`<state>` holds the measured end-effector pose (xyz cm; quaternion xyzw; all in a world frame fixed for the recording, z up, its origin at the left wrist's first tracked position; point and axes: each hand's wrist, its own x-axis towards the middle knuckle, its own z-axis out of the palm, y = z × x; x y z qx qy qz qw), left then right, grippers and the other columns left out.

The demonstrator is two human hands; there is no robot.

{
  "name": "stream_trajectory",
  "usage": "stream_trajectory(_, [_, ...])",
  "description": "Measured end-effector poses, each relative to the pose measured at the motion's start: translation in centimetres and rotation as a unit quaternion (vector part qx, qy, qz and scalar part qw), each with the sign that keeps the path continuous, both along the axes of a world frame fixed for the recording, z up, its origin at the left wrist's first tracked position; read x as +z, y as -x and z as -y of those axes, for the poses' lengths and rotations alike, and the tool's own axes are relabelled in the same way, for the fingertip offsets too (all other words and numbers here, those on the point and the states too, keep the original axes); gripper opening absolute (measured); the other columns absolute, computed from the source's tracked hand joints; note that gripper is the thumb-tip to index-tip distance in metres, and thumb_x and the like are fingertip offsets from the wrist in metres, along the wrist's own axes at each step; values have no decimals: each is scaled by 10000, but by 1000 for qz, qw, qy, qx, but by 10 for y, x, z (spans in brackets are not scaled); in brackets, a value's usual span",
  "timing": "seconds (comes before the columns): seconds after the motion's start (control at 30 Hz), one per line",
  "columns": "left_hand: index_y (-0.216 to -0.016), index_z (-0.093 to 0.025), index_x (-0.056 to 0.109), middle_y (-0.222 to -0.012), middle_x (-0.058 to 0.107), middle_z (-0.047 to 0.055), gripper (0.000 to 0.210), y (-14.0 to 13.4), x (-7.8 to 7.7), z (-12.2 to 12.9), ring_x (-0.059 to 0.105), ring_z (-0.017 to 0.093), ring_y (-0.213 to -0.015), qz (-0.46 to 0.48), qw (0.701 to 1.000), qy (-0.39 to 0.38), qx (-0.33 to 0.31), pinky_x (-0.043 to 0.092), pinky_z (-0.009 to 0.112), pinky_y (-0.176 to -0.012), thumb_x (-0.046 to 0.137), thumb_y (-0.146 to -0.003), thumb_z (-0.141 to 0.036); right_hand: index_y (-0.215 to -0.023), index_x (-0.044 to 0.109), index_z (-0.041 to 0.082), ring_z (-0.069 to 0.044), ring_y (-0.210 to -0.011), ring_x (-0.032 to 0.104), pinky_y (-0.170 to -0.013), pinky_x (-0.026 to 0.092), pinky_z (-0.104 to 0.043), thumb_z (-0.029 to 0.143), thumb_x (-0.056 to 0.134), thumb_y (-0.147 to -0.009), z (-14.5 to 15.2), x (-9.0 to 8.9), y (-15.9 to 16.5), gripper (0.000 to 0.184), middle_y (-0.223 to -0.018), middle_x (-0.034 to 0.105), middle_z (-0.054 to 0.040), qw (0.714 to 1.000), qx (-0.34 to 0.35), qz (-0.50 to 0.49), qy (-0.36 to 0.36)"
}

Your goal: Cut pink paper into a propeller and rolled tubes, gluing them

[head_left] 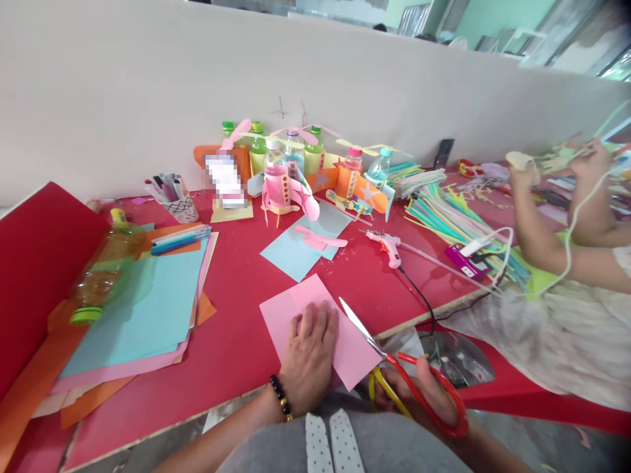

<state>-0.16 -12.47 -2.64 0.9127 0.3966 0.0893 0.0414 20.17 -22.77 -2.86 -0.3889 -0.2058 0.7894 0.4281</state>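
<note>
The left hand [308,348], lower centre of the frame, lies palm down with its fingers extended on one pink sheet [300,302], gripping nothing; the right hand [438,394], lower right of centre, is closed round the handles of one pair of scissors [357,318], red and yellow. The blades point to the upper left along the sheet's right-hand edge; whether paper sits between them I cannot tell. The sheet's nearest corner juts past the front edge of the red table [236,309]. Bare tabletop runs left of the sheet as far as a pile of coloured paper [148,309], whose sheets cannot be counted, with one clear bottle [106,269] lying across it. A narrower bare strip separates the pink sheet from one glue gun [387,246], right of centre. Just above the pink sheet, one blue sheet [288,256] bears one pink propeller [320,240]. Farther up, seven capped bottles can be counted in a tight cluster [279,187], with one pen cup [181,209] to their left. Upper right, crowded strips [444,217] leave little room near a co-worker's two hands [591,161].
</note>
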Motion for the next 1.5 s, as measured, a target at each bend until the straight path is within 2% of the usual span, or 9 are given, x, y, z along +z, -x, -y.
stream_trajectory(0.13, [-1418, -115, 225, -1469, 232, 152, 588, 1, 0, 1, 182, 376, -1320, -4, 1000, 5, 1, 209, 542, -1006, 369, -855, -211, -730, 600, 139, -136, -577, 420, -540, 286, -256, 865, 291, -607, -3, -1, 3, 798, -626, 492, -39, 997, 18, -61, 45])
stream_trajectory(0.4, [-1411, -125, 250, -1468, 239, 147, 582, 2, 2, 2, 190, 365, -1323, -12, 1000, -7, 5, 219, 529, -1006, 376, -848, -206, -764, 609, 103, -141, -533, 403, -473, 227, -241, 919, 96, -532, 0, -19, 5, 991, -627, 479, -59, 983, 26, -178, 36])
stream_trajectory(0.73, [-1402, -125, 274, -1469, 233, 148, 556, 1, 2, 1, 205, 355, -1322, -15, 1000, -6, 1, 225, 523, -1003, 359, -856, -190, -785, 652, 132, -136, -498, 331, -461, 204, -228, 916, 73, -528, 2, -28, 11, 1008, -582, 439, -29, 982, 20, -187, 22])
stream_trajectory(1.03, [-1410, -129, 255, -1459, 254, 160, 593, 1, 8, 1, 209, 362, -1315, -13, 1000, 5, 0, 226, 523, -994, 397, -843, -229, -785, 637, 146, -123, -479, 288, -447, 186, -220, 911, 74, -540, 2, -23, 14, 981, -580, 404, -10, 982, 24, -190, 10])
stream_trajectory(1.23, [-1413, -144, 250, -1458, 261, 152, 612, 0, 7, 1, 205, 357, -1317, -9, 1000, -3, 6, 219, 516, -996, 418, -829, -220, -780, 618, 157, -107, -458, 234, -443, 174, -225, 915, 94, -530, 5, -33, 14, 955, -546, 362, 14, 979, 11, -201, 19])
stream_trajectory(1.5, [-1410, -133, 254, -1461, 253, 154, 629, 0, 5, 2, 195, 357, -1320, -10, 1000, -6, 7, 217, 516, -995, 437, -821, -256, -752, 622, 147, -106, -464, 277, -439, 182, -220, 916, 70, -535, 3, -27, 19, 971, -546, 374, 1, 976, 12, -215, 8])
